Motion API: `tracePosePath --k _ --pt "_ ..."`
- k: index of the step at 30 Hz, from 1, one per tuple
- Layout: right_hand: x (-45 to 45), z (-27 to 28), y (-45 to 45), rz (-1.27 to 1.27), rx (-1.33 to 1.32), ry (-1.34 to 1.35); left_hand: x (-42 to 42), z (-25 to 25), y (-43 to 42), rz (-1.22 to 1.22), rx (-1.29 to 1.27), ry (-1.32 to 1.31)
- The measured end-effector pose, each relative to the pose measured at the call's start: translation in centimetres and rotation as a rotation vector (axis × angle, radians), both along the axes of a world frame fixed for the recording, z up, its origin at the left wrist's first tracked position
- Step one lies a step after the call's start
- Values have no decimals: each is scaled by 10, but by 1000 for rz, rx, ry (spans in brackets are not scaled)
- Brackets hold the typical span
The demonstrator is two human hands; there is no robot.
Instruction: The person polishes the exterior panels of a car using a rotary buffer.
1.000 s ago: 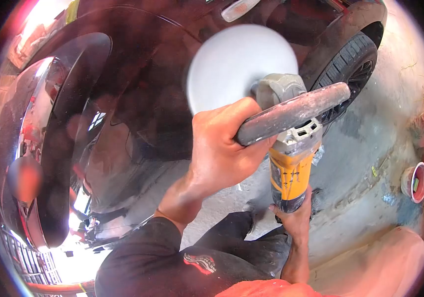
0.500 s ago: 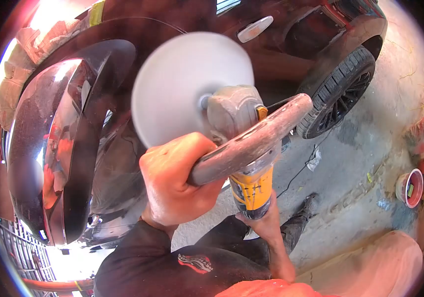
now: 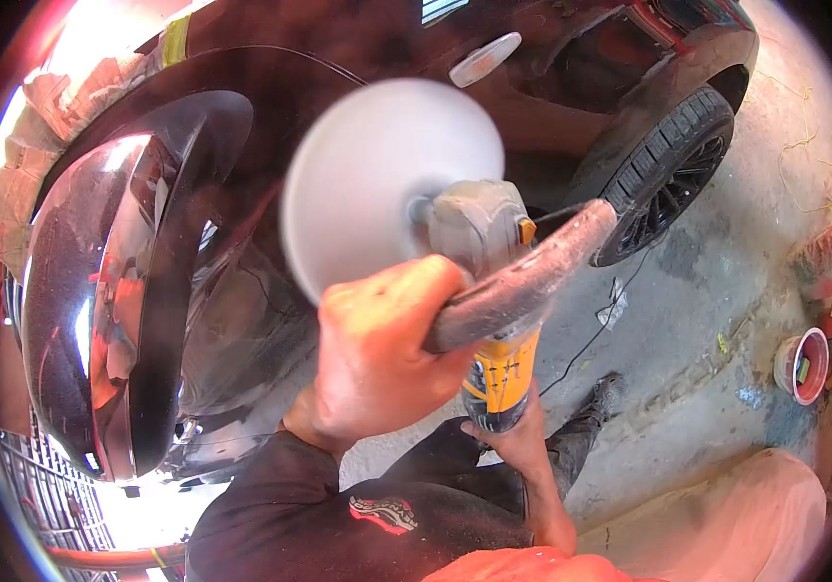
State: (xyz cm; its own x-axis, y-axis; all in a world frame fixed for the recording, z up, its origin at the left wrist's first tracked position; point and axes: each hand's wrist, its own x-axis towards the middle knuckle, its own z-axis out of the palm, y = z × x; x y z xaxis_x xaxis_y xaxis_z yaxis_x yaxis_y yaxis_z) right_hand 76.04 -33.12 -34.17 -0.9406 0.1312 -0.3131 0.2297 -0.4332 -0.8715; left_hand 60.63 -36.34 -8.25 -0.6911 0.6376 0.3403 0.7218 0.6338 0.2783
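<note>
My left hand [image 3: 387, 344] is closed round the dark, dusty loop handle of a yellow and black polisher [image 3: 505, 373]. Lower down, my right hand [image 3: 522, 432] wraps the rear of the tool's body. The round white pad [image 3: 367, 184] on its head looks smeared, as if spinning. It faces the dark, shiny side of a car [image 3: 542, 116]; whether it touches the paint I cannot tell.
At left juts the car's glossy side mirror [image 3: 76, 310]. A door handle [image 3: 486, 60] sits above the pad, and a wheel [image 3: 673, 179] stands at right. A cord [image 3: 586, 341] trails over the concrete floor [image 3: 668, 335]. Farther right is a reddish bucket [image 3: 804, 366].
The polisher's head and pad have shifted right and slightly down in view, and my left hand has moved right with the handle. My right hand stays nearly in place.
</note>
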Motion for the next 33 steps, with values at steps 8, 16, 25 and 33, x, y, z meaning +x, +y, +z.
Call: tracePosePath --k 8,16,25,33 --pt "0 -8 10 -34 7 22 7 -18 -6 70 87 -58" --pt "24 -10 68 -115 253 -146 -19 -75 1 13 245 -236" --pt "11 7 119 -150 306 -192 -42 -73 36 -49 359 -231" --pt "11 8 112 -71 234 -157 -19 -62 0 66 299 -146"
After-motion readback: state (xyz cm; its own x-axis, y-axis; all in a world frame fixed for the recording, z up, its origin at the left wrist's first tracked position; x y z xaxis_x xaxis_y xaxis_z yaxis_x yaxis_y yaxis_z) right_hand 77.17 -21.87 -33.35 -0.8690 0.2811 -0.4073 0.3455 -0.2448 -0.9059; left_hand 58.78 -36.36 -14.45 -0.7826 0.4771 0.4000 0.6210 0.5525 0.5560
